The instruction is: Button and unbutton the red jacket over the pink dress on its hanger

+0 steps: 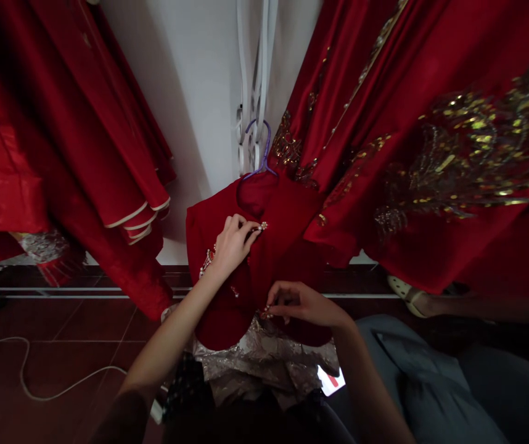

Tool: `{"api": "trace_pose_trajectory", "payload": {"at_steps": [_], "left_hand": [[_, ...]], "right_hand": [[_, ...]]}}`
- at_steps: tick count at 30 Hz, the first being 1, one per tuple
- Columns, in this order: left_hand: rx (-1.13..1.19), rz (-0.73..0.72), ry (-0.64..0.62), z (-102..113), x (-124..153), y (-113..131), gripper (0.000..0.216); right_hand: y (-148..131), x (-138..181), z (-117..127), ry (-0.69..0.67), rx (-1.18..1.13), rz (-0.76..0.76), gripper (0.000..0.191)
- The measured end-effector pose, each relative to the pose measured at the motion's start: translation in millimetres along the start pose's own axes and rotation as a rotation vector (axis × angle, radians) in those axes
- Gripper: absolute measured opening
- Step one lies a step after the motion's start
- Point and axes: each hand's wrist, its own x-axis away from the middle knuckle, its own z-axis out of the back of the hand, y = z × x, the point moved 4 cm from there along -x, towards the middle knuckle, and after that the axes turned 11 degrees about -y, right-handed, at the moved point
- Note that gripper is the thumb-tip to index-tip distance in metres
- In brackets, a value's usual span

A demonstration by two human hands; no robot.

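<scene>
A short red jacket (283, 246) with an open neck hangs on a purple hanger (264, 163) in front of me. My left hand (234, 243) lies over its upper front, thumb and fingers pinched at a small beaded ornament (263, 226) by the front edge. Lower down, my right hand (304, 302) pinches another beaded trim (267, 312) near the hem. More beadwork (206, 260) shows beside my left wrist. Beneath the hem, a crumpled shiny silvery fabric (269, 351) spreads across my lap.
White hanging straps (255, 74) hold the hanger. Red garments (121, 123) hang at left; a red gown with gold sequins (468, 142) hangs at right. A person's leg in grey trousers (422, 382) is close on the right. A white cable (61, 391) crosses the tiled floor.
</scene>
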Motion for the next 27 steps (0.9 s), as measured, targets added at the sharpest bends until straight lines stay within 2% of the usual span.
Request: {"api": "trace_pose_trajectory", "payload": {"at_steps": [7, 11, 13, 15, 17, 18, 20, 22, 25, 27], "left_hand": [[-0.183, -0.16, -0.074, 7.0, -15.5, 5.8, 0.02], [-0.241, -0.262, -0.099, 8.6, -17.1, 9.4, 0.017], [-0.294, -0.313, -0.108, 8.0, -16.6, 11.4, 0.018], [-0.333, -0.34, -0.1, 8.4, -16.1, 13.2, 0.021], [-0.325, -0.317, -0.067, 10.6, -15.6, 12.9, 0.02], [-0.309, -0.281, -0.034, 12.6, -15.2, 11.4, 0.019], [-0.294, -0.186, 0.053, 18.0, -13.4, 5.5, 0.023], [-0.322, -0.082, 0.148, 25.4, -10.5, -3.8, 0.033], [-0.412, 0.094, 0.235, 40.8, -7.7, -21.9, 0.049], [-0.475, 0.215, 0.249, 53.2, -8.5, -35.1, 0.059]], "right_hand": [[2.0, -0.1, 0.7, -0.022, 0.049, -0.023, 0.028], [-4.8, 0.2, 9.2, 0.093, 0.105, 0.031, 0.024], [-18.4, -4.2, 18.8, 0.226, 0.147, 0.126, 0.022], [-40.0, -14.2, 30.6, 0.414, 0.18, 0.295, 0.022], [-62.7, -31.6, 41.1, 0.587, 0.16, 0.481, 0.03], [-70.9, -44.6, 45.5, 0.632, 0.121, 0.518, 0.036], [-79.6, -75.5, 53.4, 0.658, 0.033, 0.484, 0.05], [-77.3, -98.5, 65.4, 0.834, 0.029, 0.314, 0.068], [-70.5, -104.0, 84.8, 1.208, 0.286, 0.126, 0.09], [-65.7, -95.9, 97.1, 1.342, 0.471, 0.056, 0.09]]}}
